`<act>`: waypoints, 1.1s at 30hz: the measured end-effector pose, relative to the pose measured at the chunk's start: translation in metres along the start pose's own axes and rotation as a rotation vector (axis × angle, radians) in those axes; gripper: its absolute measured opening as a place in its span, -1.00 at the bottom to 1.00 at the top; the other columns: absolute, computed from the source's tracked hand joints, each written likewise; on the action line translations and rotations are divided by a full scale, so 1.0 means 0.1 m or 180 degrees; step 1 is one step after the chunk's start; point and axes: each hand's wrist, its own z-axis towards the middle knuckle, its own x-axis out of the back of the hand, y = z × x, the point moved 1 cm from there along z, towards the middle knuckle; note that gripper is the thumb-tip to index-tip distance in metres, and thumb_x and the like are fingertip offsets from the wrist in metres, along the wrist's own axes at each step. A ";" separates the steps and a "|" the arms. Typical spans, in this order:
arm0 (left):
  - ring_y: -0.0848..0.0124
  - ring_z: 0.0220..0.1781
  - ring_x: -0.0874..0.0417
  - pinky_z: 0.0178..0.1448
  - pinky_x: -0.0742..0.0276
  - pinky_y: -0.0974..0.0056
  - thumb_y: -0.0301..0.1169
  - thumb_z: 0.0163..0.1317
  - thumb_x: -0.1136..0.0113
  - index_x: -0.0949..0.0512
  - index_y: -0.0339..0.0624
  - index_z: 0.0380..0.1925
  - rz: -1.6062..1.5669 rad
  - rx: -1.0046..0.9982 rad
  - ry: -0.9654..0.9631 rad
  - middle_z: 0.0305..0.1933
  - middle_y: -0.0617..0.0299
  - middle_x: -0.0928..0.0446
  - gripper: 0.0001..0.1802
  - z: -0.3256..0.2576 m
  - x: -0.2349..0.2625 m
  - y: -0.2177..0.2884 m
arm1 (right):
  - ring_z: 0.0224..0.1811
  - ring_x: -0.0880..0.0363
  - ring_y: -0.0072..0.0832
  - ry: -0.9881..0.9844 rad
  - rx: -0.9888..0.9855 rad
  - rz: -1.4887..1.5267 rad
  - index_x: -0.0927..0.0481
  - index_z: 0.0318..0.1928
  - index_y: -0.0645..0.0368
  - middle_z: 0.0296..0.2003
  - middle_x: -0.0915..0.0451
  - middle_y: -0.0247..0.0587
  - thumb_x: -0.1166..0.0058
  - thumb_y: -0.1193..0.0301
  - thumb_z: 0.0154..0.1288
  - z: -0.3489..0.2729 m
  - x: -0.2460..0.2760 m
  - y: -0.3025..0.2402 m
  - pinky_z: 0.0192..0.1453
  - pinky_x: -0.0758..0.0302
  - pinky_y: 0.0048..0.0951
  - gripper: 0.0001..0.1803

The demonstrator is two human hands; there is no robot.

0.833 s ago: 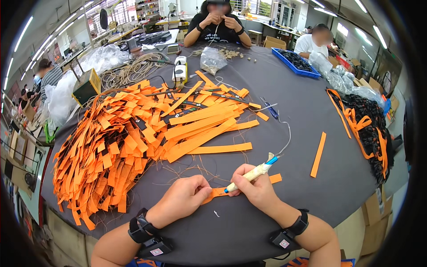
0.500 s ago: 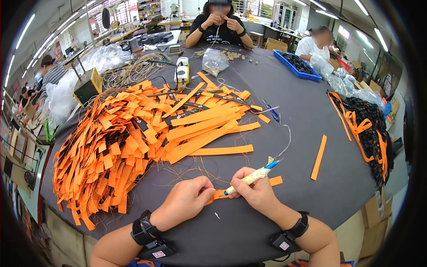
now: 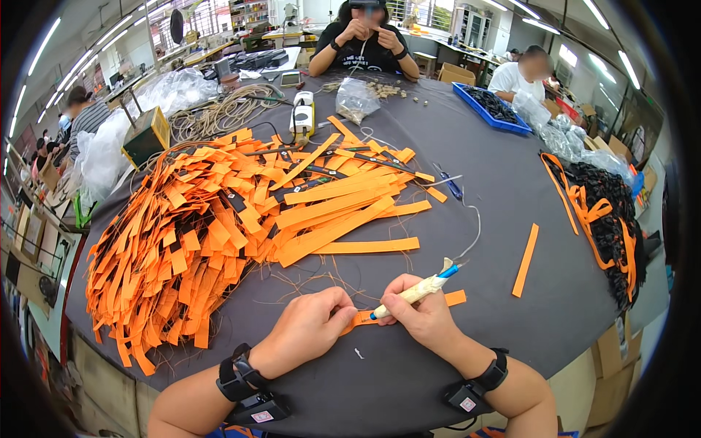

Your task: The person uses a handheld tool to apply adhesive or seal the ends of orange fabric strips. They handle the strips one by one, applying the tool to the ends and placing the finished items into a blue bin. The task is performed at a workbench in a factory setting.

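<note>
My left hand (image 3: 305,325) pinches one end of an orange webbing strip (image 3: 356,321) near the table's front edge. In my right hand (image 3: 427,321) is a pen-shaped corded tool (image 3: 418,292), its body wrapped in cream tape, with blue at both ends. Its thin tip points down and left at the strip between my hands; I cannot tell whether it touches. The strip's other end sticks out to the right, past my right hand. From the tool's back end a grey cord (image 3: 479,223) runs up the table. A small white scrap (image 3: 358,353) lies just below the strip.
A big heap of orange strips (image 3: 182,248) fills the left, loose threads around it. One strip (image 3: 525,260) lies alone at right, near a pile of black straps (image 3: 602,212). Dark-blue snips (image 3: 450,186) lie ahead. Farther off are a blue tray (image 3: 467,91) and a person (image 3: 365,51) working.
The whole view has shifted slightly. Both hands keep the same hold on the strip and the tool, with hardly any movement.
</note>
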 end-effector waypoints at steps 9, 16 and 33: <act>0.43 -0.42 -0.66 -0.28 -0.53 0.33 -0.37 0.31 -0.13 -0.54 -0.26 -0.36 0.0013 0.0006 0.0005 -0.46 0.20 -0.64 -0.83 0.02 -0.02 -0.02 | -0.43 -0.60 -0.69 0.0060 -0.0041 0.0068 -0.51 -0.28 0.25 -0.44 -0.61 -0.31 -0.12 0.41 0.38 -0.01 0.01 0.01 -0.33 -0.57 -0.66 -0.84; 0.55 -0.50 -0.60 -0.39 -0.50 0.41 -0.38 0.35 -0.12 -0.53 -0.27 -0.35 -0.0154 0.0071 0.0056 -0.48 0.27 -0.63 -0.83 0.02 -0.02 -0.07 | -0.42 -0.60 -0.68 0.0208 -0.0031 0.0234 -0.50 -0.26 0.24 -0.43 -0.62 -0.30 -0.12 0.41 0.38 0.00 -0.01 0.01 -0.33 -0.56 -0.67 -0.85; 0.58 -0.53 -0.59 -0.43 -0.50 0.44 -0.36 0.36 -0.11 -0.52 -0.27 -0.34 -0.0146 0.0043 0.0144 -0.48 0.28 -0.63 -0.81 -0.01 -0.02 -0.11 | -0.41 -0.59 -0.69 0.0051 -0.0004 0.0108 -0.50 -0.25 0.25 -0.43 -0.61 -0.32 -0.14 0.40 0.38 0.02 -0.04 0.02 -0.31 -0.57 -0.66 -0.83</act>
